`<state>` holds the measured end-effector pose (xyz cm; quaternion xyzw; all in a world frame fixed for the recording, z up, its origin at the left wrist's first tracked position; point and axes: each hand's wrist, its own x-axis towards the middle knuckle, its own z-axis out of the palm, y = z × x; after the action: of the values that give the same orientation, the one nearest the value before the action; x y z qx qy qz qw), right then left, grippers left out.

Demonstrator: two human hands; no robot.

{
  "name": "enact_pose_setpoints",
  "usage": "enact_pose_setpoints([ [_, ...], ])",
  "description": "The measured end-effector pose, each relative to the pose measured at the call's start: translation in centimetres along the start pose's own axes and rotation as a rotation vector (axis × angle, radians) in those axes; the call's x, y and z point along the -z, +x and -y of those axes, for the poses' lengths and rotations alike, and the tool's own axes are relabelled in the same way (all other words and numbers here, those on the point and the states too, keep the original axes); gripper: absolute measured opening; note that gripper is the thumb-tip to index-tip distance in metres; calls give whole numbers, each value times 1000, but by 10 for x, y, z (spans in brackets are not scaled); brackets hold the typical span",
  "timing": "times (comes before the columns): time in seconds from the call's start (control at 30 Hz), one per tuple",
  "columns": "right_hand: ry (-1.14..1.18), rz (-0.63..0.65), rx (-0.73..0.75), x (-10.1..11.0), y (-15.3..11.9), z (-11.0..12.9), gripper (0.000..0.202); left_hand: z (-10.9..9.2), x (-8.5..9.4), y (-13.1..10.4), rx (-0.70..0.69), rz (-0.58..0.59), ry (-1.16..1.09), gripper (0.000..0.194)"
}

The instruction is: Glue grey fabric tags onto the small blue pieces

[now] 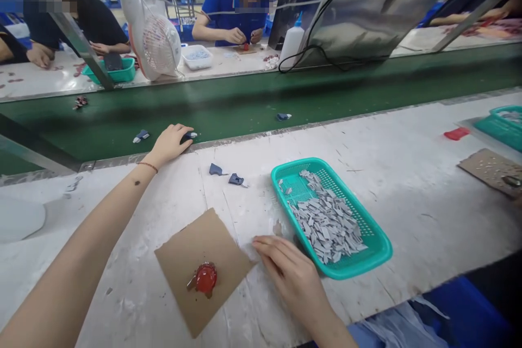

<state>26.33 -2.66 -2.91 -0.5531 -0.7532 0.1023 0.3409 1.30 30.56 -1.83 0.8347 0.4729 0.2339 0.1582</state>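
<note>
My left hand (172,144) reaches to the edge of the green belt, its fingers curled over a small dark blue and white part (190,135). Beside the cardboard square (212,228), my right hand (285,272) rests with fingertips pinched together; whatever they hold is too small to make out. A glossy red blob (206,278) sits on the cardboard. Two dark blue parts, one (217,169) left of the other (237,179), lie on the white table. Many small grey pieces (330,223) fill much of a teal basket (385,255) right of my right hand.
The green belt (228,103) carries more dark blue parts (141,136) and a brown cluster (80,101). Beyond it stand a fan (161,46), a white bottle (292,41) and seated people. Another cardboard piece (485,168) and a red scrap (457,134) lie at right.
</note>
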Motion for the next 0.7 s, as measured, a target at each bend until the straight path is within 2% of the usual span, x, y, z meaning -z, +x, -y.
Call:
enact_pose_setpoints([
  [0.1,-71,-31,-9,-6,-11,-5,22,-3,-5,-2,80,-82,-123,24],
  [0.2,-80,-43,-26,-8,-18,-2,18,-10,-4,-14,197,-215,-270,26],
  [0.23,-76,-52,-39,-8,-19,-1,16,-15,-2,-21,256,-250,-392,27],
  [0.3,-71,-76,-67,-10,-19,1,13,-30,4,-42,417,-266,-801,27],
  [0.37,-68,-92,-93,-11,-18,2,11,-49,10,-71,598,-206,-1281,21],
  [0.43,-60,-86,-121,-12,-17,3,12,-66,16,-104,703,-113,-1489,19],
  [0.57,-55,-54,-190,-9,-14,6,24,-89,21,-166,714,-26,-1462,15],
  [0.7,-100,-86,-233,-9,-11,11,26,-99,19,-208,709,-27,-1398,16],
])
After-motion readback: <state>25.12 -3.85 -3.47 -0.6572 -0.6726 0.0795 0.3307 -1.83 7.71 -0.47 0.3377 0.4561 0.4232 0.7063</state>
